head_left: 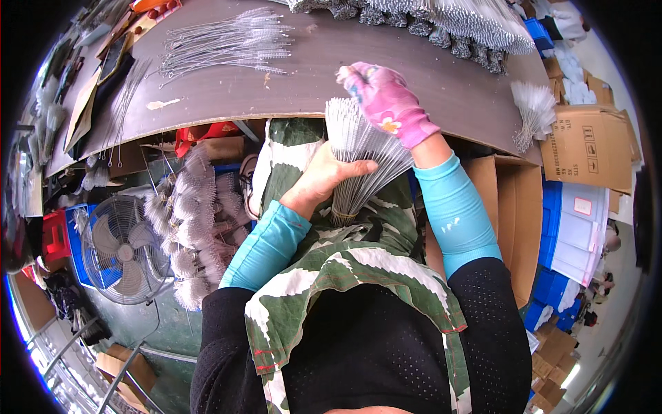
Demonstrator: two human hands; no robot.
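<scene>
My bare left hand [329,172] is wrapped round a thick bundle of thin wire brushes [355,141] with white bristles. The bundle stands tilted over my lap, bristle ends up, and a band gathers its lower wire ends. My right hand [386,103], in a pink flowered glove, is at the top of the bundle by the table edge. Its fingers are curled closed; what they hold, if anything, does not show. Farther off on the table lies a loose spread of similar wire brushes [231,41].
A heap of bundled brushes [441,24] covers the far right of the brown table [303,83]. Another bunch [532,110] lies at its right edge. An open cardboard box [514,214] stands beside my right arm. Left are a fan [124,252] and hanging brush bundles [193,221].
</scene>
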